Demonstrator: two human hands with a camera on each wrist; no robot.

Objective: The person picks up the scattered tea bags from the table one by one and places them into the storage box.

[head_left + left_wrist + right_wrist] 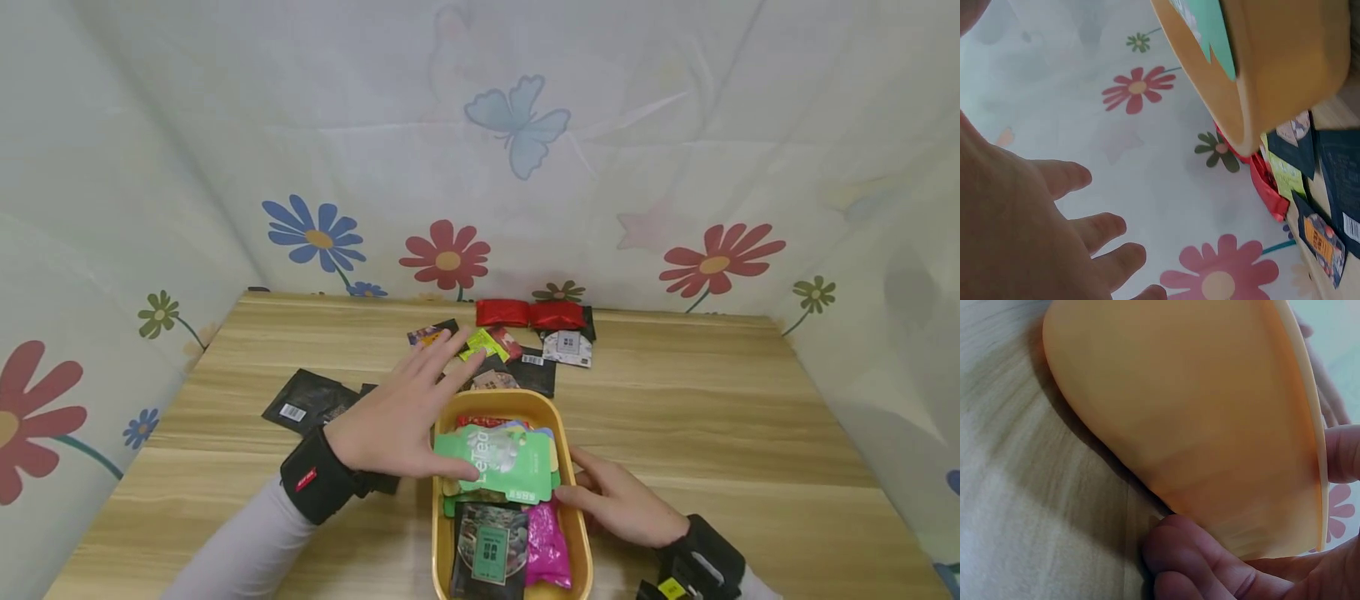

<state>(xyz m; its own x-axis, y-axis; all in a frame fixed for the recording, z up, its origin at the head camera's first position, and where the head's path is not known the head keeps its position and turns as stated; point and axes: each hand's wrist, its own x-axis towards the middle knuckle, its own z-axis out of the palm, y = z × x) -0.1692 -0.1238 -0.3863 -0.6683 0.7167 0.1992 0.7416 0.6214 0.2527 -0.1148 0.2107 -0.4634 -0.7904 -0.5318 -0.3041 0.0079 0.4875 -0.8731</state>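
A yellow plastic bin (pixel 441 550) stands on the table, filled with packets. Green packets (pixel 525 467), one printed LeTea, lie across its middle. Nearer me in it are a black packet (pixel 491 517) with a green label and a shiny pink packet (pixel 547 546). My left hand (pixel 397 417) hovers over the bin's left side, fingers spread and holding nothing; the left wrist view shows the fingers apart from the bin. On the right, my right hand (pixel 630 504) holds the bin, thumb at the rim and curled fingers (pixel 1191 550) against the outer wall.
Behind the bin lie two red packets (pixel 502 312), a white-and-black packet (pixel 567 346), a yellow-green packet (pixel 483 343) and several dark ones. Black packets (pixel 300 400) lie to the left, partly under my left arm. A flowered cloth (pixel 525 208) hangs along the table's back edge.
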